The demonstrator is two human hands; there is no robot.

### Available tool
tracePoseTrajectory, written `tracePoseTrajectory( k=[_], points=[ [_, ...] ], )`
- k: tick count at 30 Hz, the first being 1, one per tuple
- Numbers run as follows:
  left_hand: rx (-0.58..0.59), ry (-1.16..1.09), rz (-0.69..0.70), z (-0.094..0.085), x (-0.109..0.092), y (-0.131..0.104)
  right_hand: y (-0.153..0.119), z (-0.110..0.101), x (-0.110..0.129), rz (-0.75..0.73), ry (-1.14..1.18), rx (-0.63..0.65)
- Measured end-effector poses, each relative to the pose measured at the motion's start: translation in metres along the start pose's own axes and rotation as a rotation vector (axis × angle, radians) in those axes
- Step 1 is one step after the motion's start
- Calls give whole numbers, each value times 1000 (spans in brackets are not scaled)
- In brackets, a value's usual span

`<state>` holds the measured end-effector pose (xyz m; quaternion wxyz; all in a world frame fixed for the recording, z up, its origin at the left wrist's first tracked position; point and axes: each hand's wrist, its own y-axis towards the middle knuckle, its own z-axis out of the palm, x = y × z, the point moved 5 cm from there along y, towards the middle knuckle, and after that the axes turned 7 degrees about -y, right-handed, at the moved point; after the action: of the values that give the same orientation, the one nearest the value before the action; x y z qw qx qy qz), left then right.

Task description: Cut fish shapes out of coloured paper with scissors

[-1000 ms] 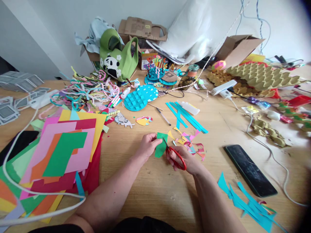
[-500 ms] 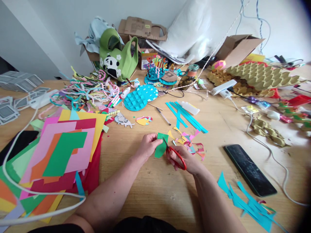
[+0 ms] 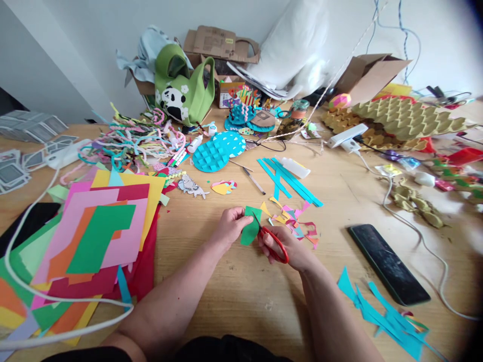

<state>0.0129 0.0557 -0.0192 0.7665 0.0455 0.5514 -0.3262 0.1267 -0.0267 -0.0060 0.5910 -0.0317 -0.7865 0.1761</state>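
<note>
Pinched in my left hand [image 3: 233, 224] is a small piece of green paper [image 3: 249, 234], held by its left edge above the table. My right hand [image 3: 281, 244] grips red-handled scissors [image 3: 277, 242], their blades pointing up and left across the green paper. Just beyond my right hand lie small paper scraps [image 3: 292, 218] in yellow, pink and blue. A paper fish [image 3: 224, 187] in yellow and red and a grey paper cutout [image 3: 191, 186] rest further back, near a pen [image 3: 254, 181].
On the left is a stack of coloured paper [image 3: 130, 246], crossed by a white cable [image 3: 75, 334]. A phone [image 3: 388, 264] and blue paper strips [image 3: 390, 317] lie at right. Behind are blue paper discs [image 3: 211, 156], a glue bottle [image 3: 295, 167], a green panda bag [image 3: 184, 90] and egg trays [image 3: 411, 118].
Almost nothing differs. The scissors' handles and my right hand have shifted very slightly, while my left hand keeps the green paper in the same place.
</note>
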Motion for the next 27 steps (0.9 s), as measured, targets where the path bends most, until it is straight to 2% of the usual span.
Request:
tracePoseTrajectory(
  k=[17, 27],
  points=[
    [-4, 20, -9, -1, 2, 1, 1, -1, -2, 31, 8, -26],
    [-112, -55, -4, -4, -1, 1, -1, -2, 0, 31, -8, 2]
  ],
)
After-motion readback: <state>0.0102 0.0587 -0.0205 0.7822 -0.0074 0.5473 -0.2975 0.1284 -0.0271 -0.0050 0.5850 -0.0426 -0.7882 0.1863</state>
